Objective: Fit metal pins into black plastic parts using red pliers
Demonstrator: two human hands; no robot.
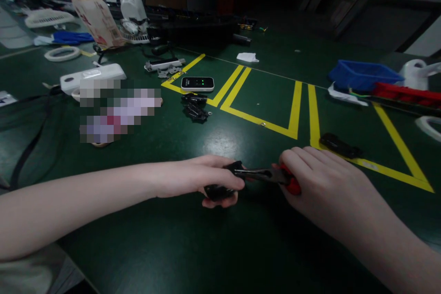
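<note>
My left hand [210, 177] is closed around a black plastic part [217, 192], whose exact kind I cannot make out. Wrapped round the red handles of a pair of needle-nose pliers [263, 174] is my right hand [320, 183]. The pliers' long jaws point left and meet the upper end of the black part near my left thumb. Whether the jaws grip something there is too small to tell. Another dark plastic part [339, 145] lies just beyond my right hand. Farther off, a small pile of black pieces [196, 109] sits with a little metal ring.
Yellow tape [260, 117] marks boxes on the green table [155, 248]. A white device with green lights [197, 84] lies near the pile. At left are a blurred-out object [120, 115], a white device [93, 78] and a bottle [94, 16]; a blue bin [365, 75] stands right.
</note>
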